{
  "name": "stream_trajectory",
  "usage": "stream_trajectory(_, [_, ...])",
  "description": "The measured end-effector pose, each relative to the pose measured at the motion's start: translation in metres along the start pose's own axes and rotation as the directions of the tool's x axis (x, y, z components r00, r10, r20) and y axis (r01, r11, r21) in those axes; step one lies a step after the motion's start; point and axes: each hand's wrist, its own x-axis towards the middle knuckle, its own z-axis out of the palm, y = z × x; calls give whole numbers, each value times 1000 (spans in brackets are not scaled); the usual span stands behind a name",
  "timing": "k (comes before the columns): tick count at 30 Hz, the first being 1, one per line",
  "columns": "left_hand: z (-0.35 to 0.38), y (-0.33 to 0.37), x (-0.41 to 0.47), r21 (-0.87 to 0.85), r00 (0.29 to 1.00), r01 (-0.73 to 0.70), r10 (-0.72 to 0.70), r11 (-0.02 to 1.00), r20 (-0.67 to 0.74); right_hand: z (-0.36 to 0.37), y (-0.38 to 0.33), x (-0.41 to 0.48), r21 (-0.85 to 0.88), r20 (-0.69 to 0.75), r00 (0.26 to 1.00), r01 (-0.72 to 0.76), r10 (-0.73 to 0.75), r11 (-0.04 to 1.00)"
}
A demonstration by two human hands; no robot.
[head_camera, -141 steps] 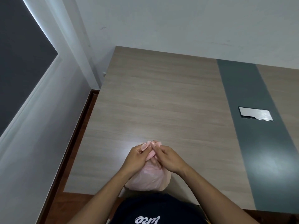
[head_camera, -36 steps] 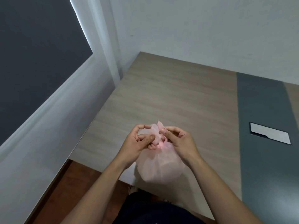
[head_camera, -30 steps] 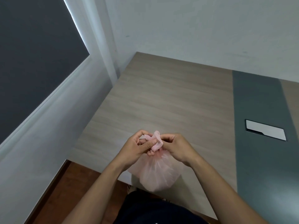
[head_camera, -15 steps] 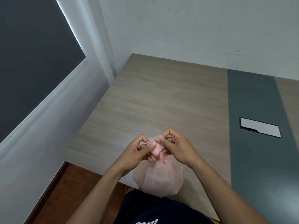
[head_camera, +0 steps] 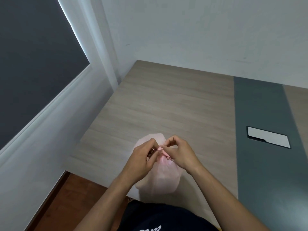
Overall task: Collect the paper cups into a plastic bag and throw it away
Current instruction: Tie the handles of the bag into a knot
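A pale pink plastic bag (head_camera: 164, 178), bulging and gathered at its neck, hangs over the near edge of the wooden table (head_camera: 166, 104). My left hand (head_camera: 141, 158) and my right hand (head_camera: 179, 151) both pinch the twisted pink ends at the bag's neck, fingertips almost touching. A rounded part of the bag shows behind my knuckles. No paper cups show; whatever is inside is hidden by the cloudy plastic.
A grey strip (head_camera: 260, 130) runs along the table's right part, with a silver rectangular cover plate (head_camera: 268, 137) set in it. White walls stand behind and to the left, with a dark window pane (head_camera: 33, 60). Brown floor (head_camera: 70, 197) shows below the table's left corner.
My hands kept working the bag's neck, the loose pink ends pulled down into a tighter bunch. The bag swung slightly and the view shifted a little.
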Motion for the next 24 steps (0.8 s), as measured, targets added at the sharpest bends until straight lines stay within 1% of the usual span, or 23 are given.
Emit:
stream_trajectory(3, [2,0,4,9,996,41,-40,999,-80,-4,-6,2,-100,58,998,7,-1,995])
stream_trajectory(5, [6,1,6,37,989,71,-65,997,-129,-3,-10,4,-100,62,998,-2,8,995])
stream_trajectory(7, [11,5,7,53,978,115,-103,992,-183,-2,-13,10,-73,86,995,-47,53,996])
stream_trajectory(9, [13,7,11,41,966,167,-155,985,-207,-3,-15,11,13,186,977,-110,106,994])
stream_trajectory(10, [13,7,12,23,962,191,-183,981,-204,-5,-14,11,38,266,959,-112,98,993])
stream_trajectory(12, [12,5,16,-45,952,246,-250,968,-176,-10,-6,11,14,401,916,-39,30,999])
stream_trajectory(13, [11,5,17,-84,945,276,-286,957,-157,-13,0,11,-14,430,903,-3,9,1000])
stream_trajectory(15, [9,5,18,-141,933,320,-337,937,-124,-17,11,11,-49,426,905,34,-10,998])
stream_trajectory(18, [9,4,21,-191,917,366,-388,911,-95,-17,20,13,-37,401,915,52,-33,998])
stream_trajectory(21, [10,1,23,-270,890,428,-454,862,-37,-16,20,14,-51,313,947,97,-76,994])
stream_trajectory(24, [8,-5,23,-324,872,471,-488,820,35,-16,21,13,28,207,969,135,-137,991])
